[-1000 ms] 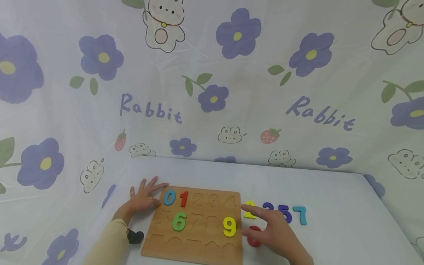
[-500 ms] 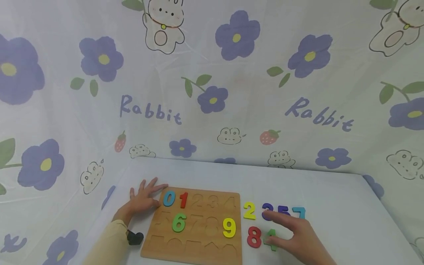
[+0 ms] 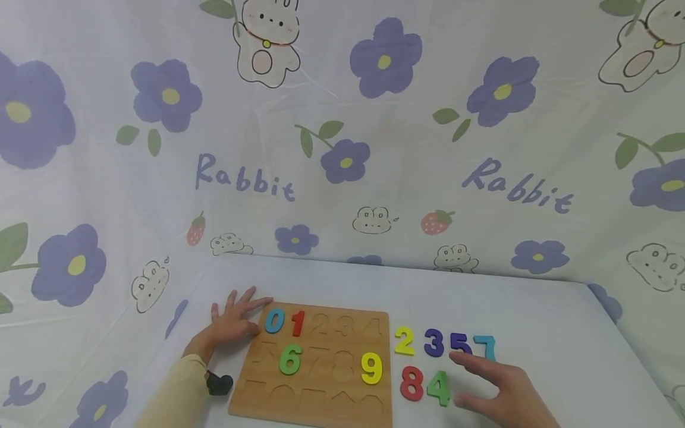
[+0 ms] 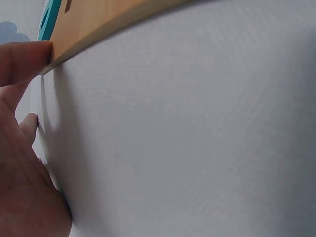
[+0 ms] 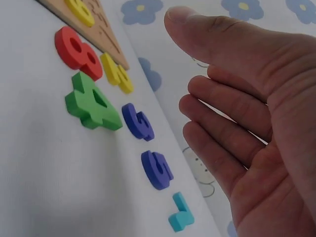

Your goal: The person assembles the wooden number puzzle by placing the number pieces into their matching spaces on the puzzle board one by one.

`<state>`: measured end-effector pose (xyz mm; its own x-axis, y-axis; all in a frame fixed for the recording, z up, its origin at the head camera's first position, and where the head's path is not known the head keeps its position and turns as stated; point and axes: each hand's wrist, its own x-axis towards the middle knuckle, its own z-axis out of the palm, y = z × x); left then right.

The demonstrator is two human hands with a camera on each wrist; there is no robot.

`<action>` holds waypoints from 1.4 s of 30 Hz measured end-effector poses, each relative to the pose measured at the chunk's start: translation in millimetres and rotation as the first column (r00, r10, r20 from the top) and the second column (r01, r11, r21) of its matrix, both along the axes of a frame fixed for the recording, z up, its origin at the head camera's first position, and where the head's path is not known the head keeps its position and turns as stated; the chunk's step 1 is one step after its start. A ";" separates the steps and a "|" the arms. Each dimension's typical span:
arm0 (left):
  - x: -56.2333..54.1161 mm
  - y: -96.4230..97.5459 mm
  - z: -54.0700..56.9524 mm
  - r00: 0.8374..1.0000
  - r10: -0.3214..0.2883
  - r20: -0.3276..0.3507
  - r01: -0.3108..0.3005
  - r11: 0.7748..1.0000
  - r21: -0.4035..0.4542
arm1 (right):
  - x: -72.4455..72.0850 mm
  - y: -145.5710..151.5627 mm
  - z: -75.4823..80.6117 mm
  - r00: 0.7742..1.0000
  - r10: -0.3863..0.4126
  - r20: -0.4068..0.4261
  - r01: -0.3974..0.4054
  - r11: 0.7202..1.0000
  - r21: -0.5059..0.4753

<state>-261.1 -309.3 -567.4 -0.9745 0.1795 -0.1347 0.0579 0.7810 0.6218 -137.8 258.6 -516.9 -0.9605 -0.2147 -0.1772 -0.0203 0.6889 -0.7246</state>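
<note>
Head view, right hand [image 3: 505, 386]: index finger and thumb spread apart, the palm side turned left, raised over the white desk [image 3: 567, 345]; in the right wrist view the four fingers lie loosely stretched and the thumb stands away from them.
Nearest the right hand: the flat green digit 4 [image 3: 443, 386] just left of the thumb, and the dark purple digit 5 [image 3: 457, 345], partly hidden behind the index fingertip.
Left hand [image 3: 230, 324]: fingers fanned apart, the index fingertip at the far left corner of the tan wooden puzzle board [image 3: 316, 381], the thumb against its left edge.
Loose digits: between the board and the desk's right edge; the farther row runs yellow 2 [image 3: 405, 340], purple 3 [image 3: 440, 343], the 5 and light blue 7 [image 3: 490, 349]; in the nearer row red 8 [image 3: 411, 383] lies just beside the 4.
Board: closer to the desk's left edge; blue 0 [image 3: 268, 323] and red 1 [image 3: 298, 324] start its far row, green 6 [image 3: 287, 358] stands second in the middle row, yellow 9 [image 3: 374, 370] ends it.
Left arm: pale yellow sleeve [image 3: 171, 398], a small black object [image 3: 218, 384] at the wrist.
Beyond the far edge: white cloth [image 3: 417, 131] printed with purple flowers and rabbits.
</note>
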 end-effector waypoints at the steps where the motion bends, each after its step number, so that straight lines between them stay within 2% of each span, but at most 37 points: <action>1: 0.1 -0.2 0.1 1.000 -0.003 -0.003 0.003 1.000 0.003 | -0.1 1.4 -0.4 1.000 0.002 0.004 -0.002 1.000 0.001; 4: 0.0 0.1 0.8 1.000 -0.003 -0.001 0.003 1.000 0.000 | -0.7 3.1 -2.1 1.000 -0.004 0.018 0.004 1.000 0.002; 6: 1.2 2.9 7.7 1.000 0.000 0.030 0.000 1.000 -0.024 | -1.5 2.6 -4.7 0.999 -0.013 0.032 0.013 1.000 0.001; 10: 0.4 3.3 7.1 0.999 0.007 0.033 -0.006 0.999 -0.036 | -3.9 -2.7 -14.5 0.996 -0.062 0.072 0.060 0.998 0.023; 15: -5.7 -2.1 -7.6 1.000 0.005 -0.003 -0.005 1.000 -0.014 | -8.0 -11.1 -32.0 0.986 -0.123 0.111 0.117 0.991 0.058; 17: -9.8 -5.4 -16.2 1.000 0.003 -0.015 -0.003 1.000 -0.010 | -9.1 -13.1 -38.0 0.987 -0.123 0.099 0.117 0.991 0.062; 20: -12.5 -7.8 -21.7 1.000 0.001 -0.018 -0.001 1.000 -0.007 | -9.7 -14.8 -43.2 0.992 -0.108 0.059 0.103 0.992 0.074; 22: -14.0 -9.5 -24.5 1.000 -0.001 -0.027 0.001 1.000 -0.006 | -10.3 -16.0 -44.2 0.995 -0.093 0.030 0.090 0.992 0.089; 23: -12.9 -9.0 -22.5 1.000 0.001 -0.028 -0.001 1.000 -0.006 | -10.7 -16.6 -44.4 0.996 -0.086 0.021 0.084 0.992 0.095; 29: -2.4 -1.6 0.0 1.000 -0.001 0.017 0.000 1.000 0.010 | -12.6 -21.7 -45.1 0.997 -0.081 0.013 0.078 0.989 0.122; 32: -4.4 -2.3 -4.1 1.000 0.002 0.007 -0.002 1.000 -0.004 | -12.1 -23.8 -46.7 0.995 -0.095 0.008 0.093 0.987 0.133; 36: -10.3 -6.3 -16.2 1.000 0.005 -0.013 -0.006 1.000 -0.031 | -10.7 -25.8 -46.5 0.995 -0.097 -0.005 0.096 0.986 0.134; 40: -12.8 -8.2 -21.1 1.000 0.007 -0.017 -0.008 0.999 -0.032 | -9.4 -26.4 -44.9 0.995 -0.095 -0.007 0.095 0.987 0.131; 42: -12.1 -7.9 -20.0 1.000 0.005 -0.016 -0.006 1.000 -0.021 | -8.7 -26.0 -44.0 0.994 -0.109 0.006 0.108 0.985 0.132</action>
<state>-273.2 -317.2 -587.4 -0.9775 0.1714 -0.1229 0.0633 0.7941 0.6045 -146.5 232.7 -560.9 -0.9742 -0.0834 -0.2097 0.0687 0.7755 -0.6276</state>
